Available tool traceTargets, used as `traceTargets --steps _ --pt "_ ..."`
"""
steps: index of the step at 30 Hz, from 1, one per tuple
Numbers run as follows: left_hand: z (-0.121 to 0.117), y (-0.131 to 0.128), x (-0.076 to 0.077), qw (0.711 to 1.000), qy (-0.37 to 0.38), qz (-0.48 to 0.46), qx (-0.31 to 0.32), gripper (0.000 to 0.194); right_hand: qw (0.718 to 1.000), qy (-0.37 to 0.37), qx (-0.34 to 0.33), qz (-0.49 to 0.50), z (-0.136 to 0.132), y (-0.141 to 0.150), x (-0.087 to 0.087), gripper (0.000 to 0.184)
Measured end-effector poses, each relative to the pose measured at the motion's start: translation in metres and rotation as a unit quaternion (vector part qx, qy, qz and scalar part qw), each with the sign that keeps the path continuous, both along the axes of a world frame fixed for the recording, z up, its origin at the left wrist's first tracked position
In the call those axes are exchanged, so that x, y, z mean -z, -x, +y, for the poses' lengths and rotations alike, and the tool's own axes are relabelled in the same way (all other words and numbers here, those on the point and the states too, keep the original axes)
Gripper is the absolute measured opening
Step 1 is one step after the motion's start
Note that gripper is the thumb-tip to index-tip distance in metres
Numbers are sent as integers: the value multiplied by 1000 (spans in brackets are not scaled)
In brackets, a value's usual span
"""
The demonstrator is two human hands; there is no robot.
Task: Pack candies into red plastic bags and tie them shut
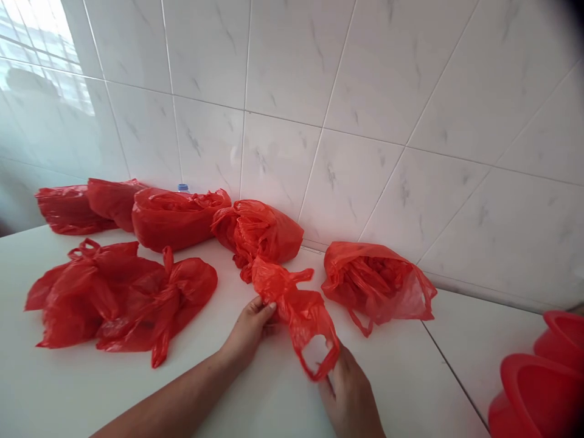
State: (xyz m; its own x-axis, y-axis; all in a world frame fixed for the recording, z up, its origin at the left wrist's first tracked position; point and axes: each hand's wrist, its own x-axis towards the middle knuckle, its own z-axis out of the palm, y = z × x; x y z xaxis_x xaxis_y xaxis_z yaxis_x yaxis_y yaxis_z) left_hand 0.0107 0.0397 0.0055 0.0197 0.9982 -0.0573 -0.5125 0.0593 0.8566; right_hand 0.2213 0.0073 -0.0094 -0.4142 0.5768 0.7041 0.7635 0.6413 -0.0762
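Note:
A crumpled red plastic bag (298,304) hangs between my two hands just above the white table, its handle loop open toward me. My left hand (250,325) pinches the bag near its middle, thumb on top. At the loop end, my right hand (351,389) is closed on the bag's edge; its fingertips are partly hidden behind the plastic. Beyond the held bag sits a bundled red bag (269,228), close to its far end. Another red bag (374,280), stuffed with more red plastic, lies to the right of my hands.
Two knotted red bags (123,298) lie at left. Several bundled red bags (177,219) line the tiled wall (283,146). A blue bottle cap (183,188) shows behind them. Red plastic containers (538,389) stand at the right edge, past a seam in the white table (274,395).

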Motion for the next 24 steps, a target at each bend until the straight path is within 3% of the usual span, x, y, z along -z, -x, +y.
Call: traceTargets --steps 3,6,9,11,13,15,16,18,21,24 --pt "7 9 2 999 11 -40 -13 24 996 49 72 4 7 -12 7 27" --pt "8 9 2 997 21 -75 -15 19 985 114 131 25 7 -17 12 34" --pt "7 7 4 994 29 -106 -25 13 956 207 170 116 6 -17 8 43" --pt "8 7 5 991 26 -123 -34 11 912 300 162 229 9 -18 -1 48" --pt "9 9 5 990 16 -137 -38 12 838 390 134 358 12 -21 -10 49" --pt "11 11 4 989 5 -145 -38 14 768 430 113 461 16 -26 -18 45" --pt "11 13 3 988 1 -147 -38 15 751 425 112 493 16 -29 -21 42" --pt "11 14 2 988 -3 -147 -35 18 766 378 119 506 13 -32 -24 35" --pt "8 11 -1 990 -4 -139 -15 19 871 246 111 411 -2 -25 -25 27" --pt "0 1 -3 992 -4 -125 31 20 965 110 -9 236 -18 -6 -22 14"
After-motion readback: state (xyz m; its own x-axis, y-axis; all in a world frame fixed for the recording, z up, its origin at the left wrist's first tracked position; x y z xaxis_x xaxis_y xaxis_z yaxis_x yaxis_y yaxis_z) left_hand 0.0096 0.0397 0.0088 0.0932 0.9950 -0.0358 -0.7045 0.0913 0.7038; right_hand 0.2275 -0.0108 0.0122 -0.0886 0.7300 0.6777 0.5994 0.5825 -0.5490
